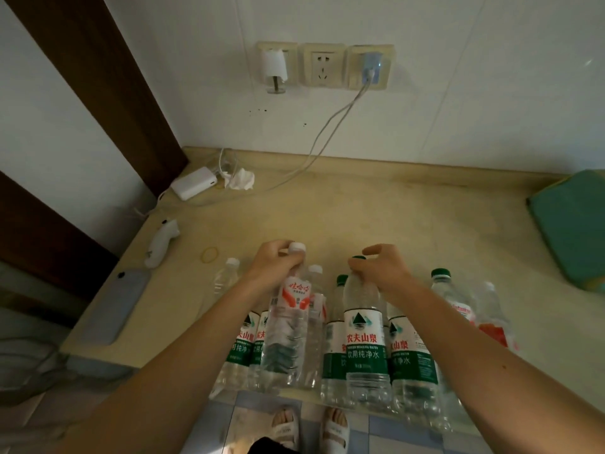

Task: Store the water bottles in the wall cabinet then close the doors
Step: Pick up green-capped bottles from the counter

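- Left hand (278, 267): fingers curled round the neck of a clear ribbed plastic bottle (289, 322), white screw cap, red-and-white label. The bottle tilts a little and stands at the front of the counter.
- Right hand (381, 267): thumb and fingers wrapped round the neck of a second clear bottle (365, 339), dark green cap, white-and-green label with red characters.
- More bottles packed close round these two along the counter's front edge:
  - green-labelled ones (412, 362) just beside the right-hand bottle
  - a small label-less one (227, 276) to the left
  - red-labelled ones (491, 319) at far right
- Countertop (360, 217): smooth beige, slightly stained, low raised lip at the back against a white wall.
- Three cream wall sockets (324, 65) above. A white cable (327, 129) droops from the right one down to the counter.
- Back-left corner: white rectangular power bank (194, 183), crumpled tissue (242, 180).
- Left side: white curved handheld device (162, 242), thin yellow rubber band (209, 254), flat grey-blue phone (114, 306).
- Right edge: teal padded cushion (573, 224), rounded corners.
- Wall cabinet not in view.
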Demonstrator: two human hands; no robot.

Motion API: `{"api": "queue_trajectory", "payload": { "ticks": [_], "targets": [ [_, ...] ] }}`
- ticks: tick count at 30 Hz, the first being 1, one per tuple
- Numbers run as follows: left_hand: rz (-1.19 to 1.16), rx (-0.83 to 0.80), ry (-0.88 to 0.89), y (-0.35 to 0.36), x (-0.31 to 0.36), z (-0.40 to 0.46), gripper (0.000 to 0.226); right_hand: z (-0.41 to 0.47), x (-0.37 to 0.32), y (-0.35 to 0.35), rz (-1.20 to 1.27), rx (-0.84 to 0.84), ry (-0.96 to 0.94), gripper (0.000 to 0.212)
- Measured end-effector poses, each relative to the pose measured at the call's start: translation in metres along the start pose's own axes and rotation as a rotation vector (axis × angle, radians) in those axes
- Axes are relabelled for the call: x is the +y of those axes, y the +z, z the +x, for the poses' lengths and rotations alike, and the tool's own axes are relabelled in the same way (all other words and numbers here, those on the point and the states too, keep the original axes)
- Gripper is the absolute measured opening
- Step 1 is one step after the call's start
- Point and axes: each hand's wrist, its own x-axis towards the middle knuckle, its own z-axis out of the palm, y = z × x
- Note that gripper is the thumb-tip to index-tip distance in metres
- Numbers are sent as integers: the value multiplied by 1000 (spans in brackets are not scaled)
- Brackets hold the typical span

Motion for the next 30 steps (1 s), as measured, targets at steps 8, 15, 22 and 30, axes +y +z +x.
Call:
{"api": "queue_trajectory", "payload": {
  "ticks": [8, 15, 22, 30],
  "targets": [
    [51, 127, 452, -25, 64, 7, 44, -46, -66, -40, 27, 136, -449, 54],
    [85, 214, 679, -16, 89, 28, 39, -37, -78, -43, -58, 346, -607, 43],
    [134, 220, 669, 9, 75, 54, 42, -10, -63, -33, 15, 420, -534, 37],
    [151, 175, 631, 8, 69, 70, 39, 3, -73, -29, -118, 337, -569, 42]
  ]
}}
